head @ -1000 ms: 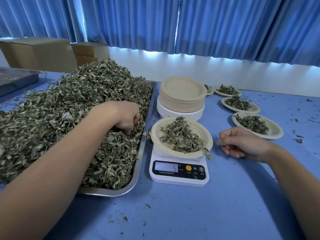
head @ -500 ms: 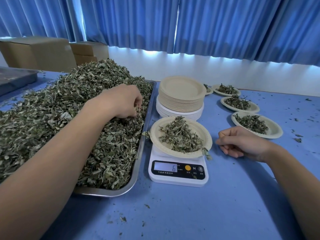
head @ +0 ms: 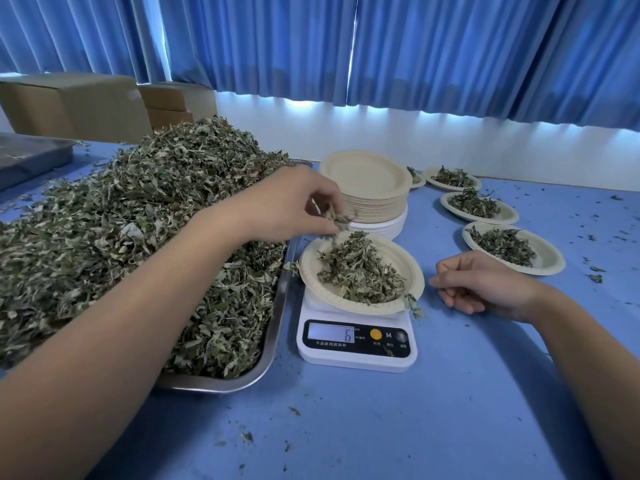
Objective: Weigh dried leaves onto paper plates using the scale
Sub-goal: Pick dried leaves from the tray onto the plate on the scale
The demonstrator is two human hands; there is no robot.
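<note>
— Grip first: the left hand [head: 287, 206] pinches a small tuft of dried leaves [head: 334, 220] between thumb and fingertips. It hovers just above the far-left rim of the paper plate [head: 410, 271], which sits on the scale [head: 356, 356].
— A second ago it was down in the heap [head: 138, 237] on the tray [head: 275, 337], wasn't it?
— Yes; it has lifted out and crossed the tray's edge. Meanwhile the display [head: 330, 332] has gone from 5 to 6.
— And the other one?
— The right hand [head: 485, 285] has not shifted. It rests on the table [head: 381, 427] just right of the scale, fingers loosely curled, holding nothing.
— So this is topping up?
— I'd judge so: small pinches, creeping toward the target weight. Several filled plates [head: 556, 259] wait beyond, but I cannot tell what figure they aim for.
</note>
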